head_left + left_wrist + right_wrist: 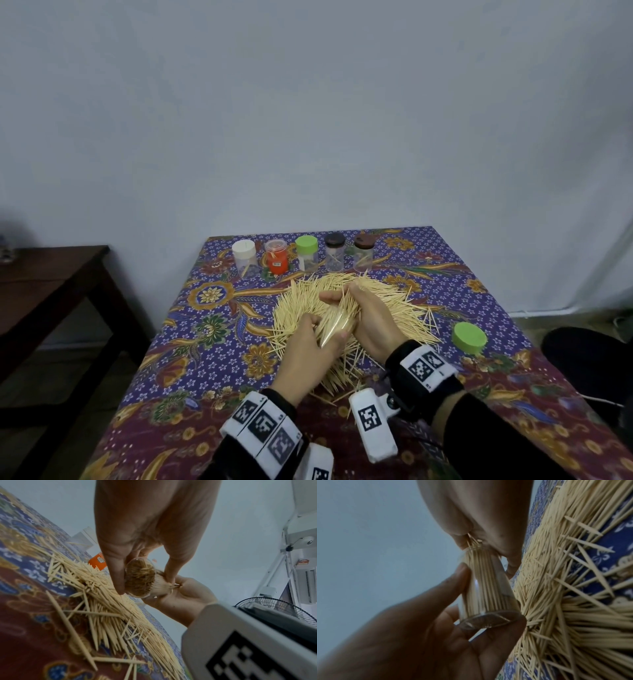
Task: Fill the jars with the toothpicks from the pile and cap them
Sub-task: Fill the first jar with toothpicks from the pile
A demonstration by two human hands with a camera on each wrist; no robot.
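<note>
The worktop (pixel 212 363) wears a patterned cloth, its near edge cut off. A broad toothpick pile (pixel 394 308) lies at its middle, partly hidden by both hands. The left hand (pixel 308 356) has its fingers (pixel 453 580) curled round a clear jar (pixel 486 588), tilted over the pile and packed with toothpicks. The right hand (pixel 371 322) pinches a small bunch of toothpicks (pixel 473 544) at the jar's mouth, which its fingers hide. Five more jars (pixel 303 254) stand in a row behind, contents hard to read. A loose green cap (pixel 469 338) sits right of the pile.

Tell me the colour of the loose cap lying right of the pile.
Light green, clearest in the head view.
</note>
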